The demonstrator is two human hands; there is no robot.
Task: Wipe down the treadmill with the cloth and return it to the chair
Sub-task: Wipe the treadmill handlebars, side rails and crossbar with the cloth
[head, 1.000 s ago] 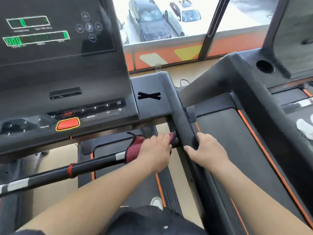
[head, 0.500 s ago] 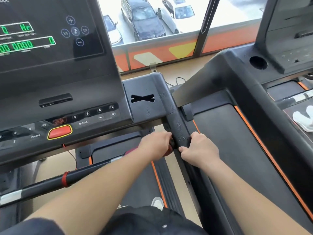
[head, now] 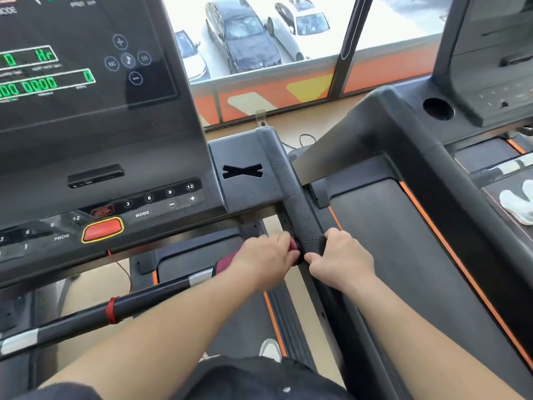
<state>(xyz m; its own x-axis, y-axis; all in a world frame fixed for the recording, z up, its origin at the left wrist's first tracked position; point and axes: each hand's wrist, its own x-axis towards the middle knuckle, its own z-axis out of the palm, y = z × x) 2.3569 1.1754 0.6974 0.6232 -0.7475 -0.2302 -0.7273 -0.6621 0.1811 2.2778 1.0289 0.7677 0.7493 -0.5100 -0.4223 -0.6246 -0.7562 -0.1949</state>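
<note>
cloth (head: 227, 261) under left hand (head: 264, 262)

Treadmill (head: 245, 148) display (head: 43, 70), green digits: "Hr", "0", "000 0000"; small captions under them unreadable. Touch icons beside: +, −, music note, skip back/fwd. Key strip (head: 161, 200): 3, 6, 9, 12, −, +, "MODE". Left of red btn (head: 102, 230): "PROG", 12, 9, 6.

I note a glossy console panel (head: 86, 116) and a matt, pitted plastic side rail (head: 305, 223). The maroon cloth (head: 227, 259) looks soft, wrapped on a smooth crossbar (head: 144, 295).
</note>
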